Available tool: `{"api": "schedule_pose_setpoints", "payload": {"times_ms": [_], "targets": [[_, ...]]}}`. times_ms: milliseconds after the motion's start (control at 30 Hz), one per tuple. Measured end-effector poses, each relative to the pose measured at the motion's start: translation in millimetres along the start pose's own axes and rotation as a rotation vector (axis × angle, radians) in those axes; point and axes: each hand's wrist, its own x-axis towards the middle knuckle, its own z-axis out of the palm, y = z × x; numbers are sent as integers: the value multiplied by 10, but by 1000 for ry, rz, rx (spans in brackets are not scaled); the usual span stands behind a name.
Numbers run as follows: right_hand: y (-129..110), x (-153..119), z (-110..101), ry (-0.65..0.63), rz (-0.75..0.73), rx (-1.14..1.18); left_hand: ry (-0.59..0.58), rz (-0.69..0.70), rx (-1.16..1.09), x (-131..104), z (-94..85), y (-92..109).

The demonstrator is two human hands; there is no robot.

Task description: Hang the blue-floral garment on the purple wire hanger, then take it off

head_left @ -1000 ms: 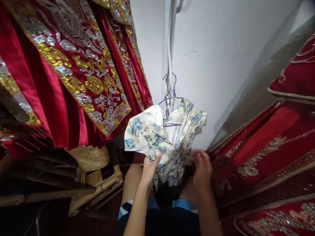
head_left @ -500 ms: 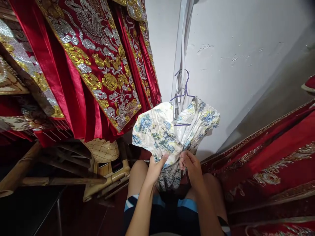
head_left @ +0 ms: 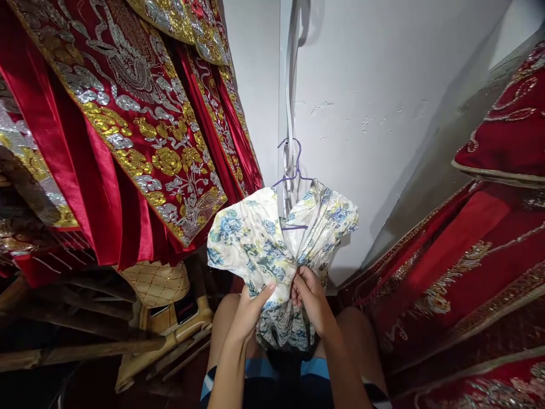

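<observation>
A white garment with blue flowers [head_left: 255, 241] hangs on a purple wire hanger [head_left: 293, 170] from a white strap [head_left: 289, 85] on the wall. My left hand [head_left: 251, 307] grips the bunched cloth from the left at its waist. My right hand [head_left: 310, 298] pinches the same gathered cloth from the right, fingers closed on it. The two hands sit close together just under the hanger. The lower part of the garment hangs down over my knees.
Red satin robes with gold and silver embroidery [head_left: 140, 125] hang close on the left. More red embroidered cloth [head_left: 468, 261] fills the right side. A gold quilted bag [head_left: 155, 284] rests on wooden furniture [head_left: 85, 346] at the lower left. A white wall [head_left: 383, 85] stands behind.
My right hand came in from the right and closed on the cloth beside my left hand. The garment is now gathered tighter at the middle.
</observation>
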Motion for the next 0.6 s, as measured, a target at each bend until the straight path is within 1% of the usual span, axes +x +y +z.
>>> {"api": "schedule_pose_setpoints", "payload": {"times_ms": [100,200,300,400,467,533,600], "targets": [[-1,-17,-38,18,-9,31,-7,-21,4,-3,-16,-25],[13,-32,-123,39,-28,19,-29,-32,15,-11,19,-18],[23,-52,-179,-12,-61,-43,-23,-45,25,-31,72,-8],[14,-74,-148,-59,-70,-62,-55,-7,11,-43,106,-9],[2,-82,-107,-28,-67,-49,-61,13,-3,-18,94,-19],[-7,-85,-86,42,-75,-46,-19,55,8,47,42,-36],[-14,-91,-96,97,-93,-58,97,157,76,136,-35,-56]]}}
